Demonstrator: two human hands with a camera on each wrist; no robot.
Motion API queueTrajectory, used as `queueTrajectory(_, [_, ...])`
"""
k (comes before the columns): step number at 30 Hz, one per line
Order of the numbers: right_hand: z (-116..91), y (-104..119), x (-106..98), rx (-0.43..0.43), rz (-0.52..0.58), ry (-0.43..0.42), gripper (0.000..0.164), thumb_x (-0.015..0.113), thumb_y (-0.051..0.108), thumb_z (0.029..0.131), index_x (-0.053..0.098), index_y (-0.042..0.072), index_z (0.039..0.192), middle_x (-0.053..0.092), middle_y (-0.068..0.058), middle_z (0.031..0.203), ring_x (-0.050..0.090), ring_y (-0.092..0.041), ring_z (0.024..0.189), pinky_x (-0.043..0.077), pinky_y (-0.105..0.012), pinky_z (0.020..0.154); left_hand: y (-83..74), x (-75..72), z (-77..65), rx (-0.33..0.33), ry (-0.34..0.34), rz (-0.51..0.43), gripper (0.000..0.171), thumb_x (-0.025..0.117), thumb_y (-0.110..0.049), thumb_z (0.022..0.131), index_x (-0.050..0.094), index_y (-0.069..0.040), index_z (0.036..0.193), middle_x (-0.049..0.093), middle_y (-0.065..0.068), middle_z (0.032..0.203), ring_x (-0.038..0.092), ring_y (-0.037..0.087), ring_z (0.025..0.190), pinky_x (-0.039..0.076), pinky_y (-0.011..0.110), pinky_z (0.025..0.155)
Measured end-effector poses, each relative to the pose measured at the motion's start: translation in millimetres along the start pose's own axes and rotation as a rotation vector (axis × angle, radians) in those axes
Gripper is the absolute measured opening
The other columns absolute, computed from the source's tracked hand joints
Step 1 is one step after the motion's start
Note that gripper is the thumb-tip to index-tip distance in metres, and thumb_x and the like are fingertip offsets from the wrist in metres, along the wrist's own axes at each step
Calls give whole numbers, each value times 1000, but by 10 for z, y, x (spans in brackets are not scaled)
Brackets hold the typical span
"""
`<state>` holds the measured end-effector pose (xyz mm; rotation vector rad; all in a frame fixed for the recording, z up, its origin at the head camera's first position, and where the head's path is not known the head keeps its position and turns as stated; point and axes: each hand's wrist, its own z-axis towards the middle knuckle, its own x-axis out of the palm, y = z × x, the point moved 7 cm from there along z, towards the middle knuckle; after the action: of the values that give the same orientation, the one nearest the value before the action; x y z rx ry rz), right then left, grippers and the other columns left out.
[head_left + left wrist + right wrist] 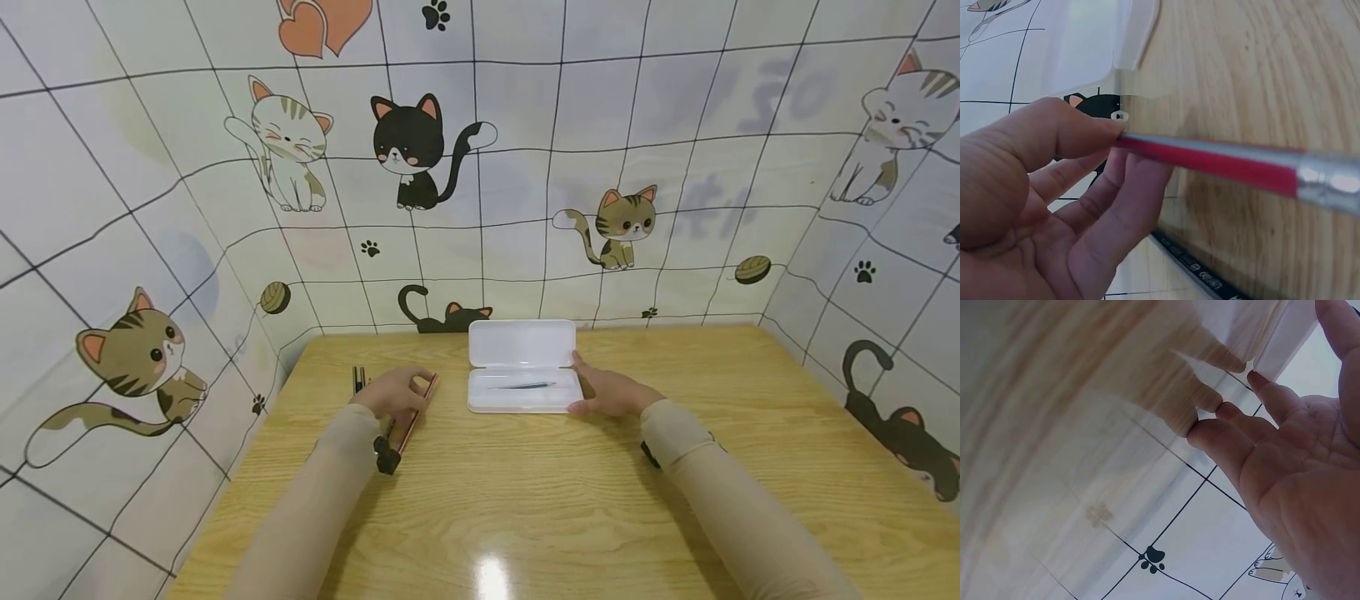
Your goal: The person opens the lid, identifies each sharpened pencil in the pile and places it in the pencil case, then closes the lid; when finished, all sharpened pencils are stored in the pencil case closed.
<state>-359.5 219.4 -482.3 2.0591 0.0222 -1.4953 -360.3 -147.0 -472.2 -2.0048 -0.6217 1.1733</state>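
Observation:
My left hand (393, 393) pinches a red-and-silver striped pencil (411, 429) between thumb and fingers, above the left part of the table. The left wrist view shows the metal band of this pencil (1210, 159) pointing right. A white pencil case (480, 402) lies with its lid raised, between the hands. Inside its tray rests one slim, bluish pencil (521, 386). My right hand (611, 393) touches the right end of the case with fingers extended; the right wrist view has those fingers (1219, 440) stretched along the tabletop.
Dark, thin writing tools (358, 379) lie behind my left hand; one black, lettered stick (1200, 269) shows in the left wrist view. The wooden table (525, 500) meets a wall (517, 192) covered with cat drawings, close behind the case.

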Motion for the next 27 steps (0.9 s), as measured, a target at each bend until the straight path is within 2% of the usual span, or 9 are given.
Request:
queueTrajectory(5, [-32, 40, -18, -5, 3, -8, 108, 67, 48, 95, -4, -2, 160, 6, -23, 166, 25, -44, 148, 22, -57, 119, 9, -23, 22, 20, 1, -29, 62, 69, 0, 93, 46, -8, 150, 59, 17, 116, 66, 25, 79, 59, 39, 66])
queueTrajectory(10, [-35, 60, -22, -14, 0, -14, 107, 67, 45, 96, -3, -4, 159, 6, -24, 165, 24, -44, 148, 22, -57, 119, 3, -49, 21, 34, -8, -56, 62, 69, 2, 92, 46, -8, 149, 59, 18, 112, 66, 27, 78, 59, 41, 65])
queueTrajectory(14, [-35, 58, -21, -15, 7, -14, 106, 68, 44, 96, -2, -4, 159, 5, -24, 165, 22, -44, 149, 21, -56, 119, -14, -75, 35, 46, -18, -100, 64, 66, 4, 93, 45, -11, 151, 57, 18, 116, 66, 29, 86, 60, 43, 68])
queueTrajectory(18, [-36, 54, -20, -14, 4, -13, 106, 68, 45, 96, -2, -4, 160, 7, -24, 165, 23, -44, 148, 22, -57, 119, -81, -100, 32, 92, -34, -131, 64, 62, 7, 94, 43, -11, 152, 55, 21, 119, 64, 33, 96, 60, 43, 70])
queueTrajectory(21, [-34, 46, -20, -10, -2, -13, 107, 67, 46, 96, -3, -3, 160, 8, -24, 165, 24, -44, 148, 22, -57, 119, -135, -109, 21, 127, -43, -139, 62, 61, 8, 95, 44, -12, 152, 53, 23, 119, 63, 36, 99, 60, 42, 69])
queueTrajectory(27, [-26, 42, -17, -10, -10, -13, 107, 67, 46, 96, -3, -3, 160, 8, -24, 165, 25, -44, 148, 23, -56, 119, -200, -137, 22, 153, -74, -172, 63, 61, 8, 96, 43, -13, 153, 53, 24, 120, 62, 41, 105, 61, 43, 72])
